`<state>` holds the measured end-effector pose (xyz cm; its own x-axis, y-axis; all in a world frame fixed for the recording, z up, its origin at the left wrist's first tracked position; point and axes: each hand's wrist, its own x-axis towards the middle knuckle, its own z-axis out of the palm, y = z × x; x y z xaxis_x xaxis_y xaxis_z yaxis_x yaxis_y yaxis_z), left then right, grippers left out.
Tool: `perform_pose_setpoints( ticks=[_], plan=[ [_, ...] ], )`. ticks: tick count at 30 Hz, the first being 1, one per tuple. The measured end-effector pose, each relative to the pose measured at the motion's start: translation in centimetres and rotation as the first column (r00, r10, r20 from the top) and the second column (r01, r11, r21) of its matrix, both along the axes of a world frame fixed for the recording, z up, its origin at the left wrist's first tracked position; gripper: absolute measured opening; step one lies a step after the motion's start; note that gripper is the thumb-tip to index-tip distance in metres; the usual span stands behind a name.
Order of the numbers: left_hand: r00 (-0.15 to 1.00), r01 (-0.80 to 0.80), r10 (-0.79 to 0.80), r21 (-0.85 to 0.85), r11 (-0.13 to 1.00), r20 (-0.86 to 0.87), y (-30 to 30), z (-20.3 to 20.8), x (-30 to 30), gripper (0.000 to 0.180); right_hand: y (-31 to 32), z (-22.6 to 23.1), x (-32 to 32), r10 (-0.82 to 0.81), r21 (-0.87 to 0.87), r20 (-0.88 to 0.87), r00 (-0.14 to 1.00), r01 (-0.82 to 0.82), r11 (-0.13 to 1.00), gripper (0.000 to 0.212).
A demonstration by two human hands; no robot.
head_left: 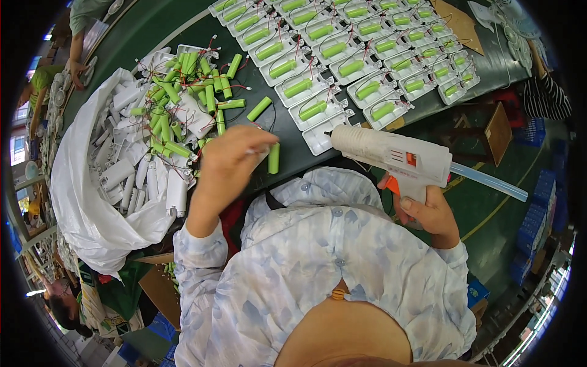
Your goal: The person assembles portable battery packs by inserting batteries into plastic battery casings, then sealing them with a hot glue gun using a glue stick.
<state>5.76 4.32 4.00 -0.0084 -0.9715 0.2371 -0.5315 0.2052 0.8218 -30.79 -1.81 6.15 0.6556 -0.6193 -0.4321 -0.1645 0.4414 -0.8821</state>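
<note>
My right hand is wrapped round the handle of a white hot glue gun with an orange trigger. A clear glue stick sticks out of its back end. The gun's dark nozzle points left, close to an unfilled white plastic housing at the near end of the rows. My left hand is closed, its fingers pinched together; what they hold, if anything, I cannot make out. Right beside those fingertips is a green cylindrical battery. Another green battery lies just beyond the hand.
Rows of white housings with green batteries and thin wires cover the table's far side. At left, a white plastic bag holds white casings, with a heap of wired green batteries partly over it. Other people work at left and far right.
</note>
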Motion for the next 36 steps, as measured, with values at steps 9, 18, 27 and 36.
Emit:
perform_pose_setpoints(
  ticks=[9, 18, 27, 36],
  plan=[
    [0.906, 0.118, -0.035, -0.171, 0.978, 0.422, -2.1, -2.6, -2.3, 0.038, 0.6, -0.1, 0.2, 0.100, 0.016, -0.111, 0.989, -0.099, 0.995, 0.059],
    [0.894, -0.098, 0.169, -0.189, 0.977, 0.415, 0.1, -2.3, -4.5, 0.075, 1.1, 0.7, 0.5, -0.131, -0.081, -0.113, 0.985, 0.123, 0.989, 0.048],
    [0.742, -0.208, 0.278, -0.185, 0.960, 0.610, 0.1, -3.9, -4.5, 0.027, 0.8, 0.0, -0.2, -0.079, 0.062, 0.005, 0.997, 0.079, 0.995, 0.055],
    [0.957, -0.163, 0.206, -0.207, 0.965, 0.205, -2.3, -1.7, -5.8, 0.014, 0.8, -1.0, -1.0, -0.084, 0.023, 0.050, 0.995, 0.083, 0.996, 0.061]
  ],
)
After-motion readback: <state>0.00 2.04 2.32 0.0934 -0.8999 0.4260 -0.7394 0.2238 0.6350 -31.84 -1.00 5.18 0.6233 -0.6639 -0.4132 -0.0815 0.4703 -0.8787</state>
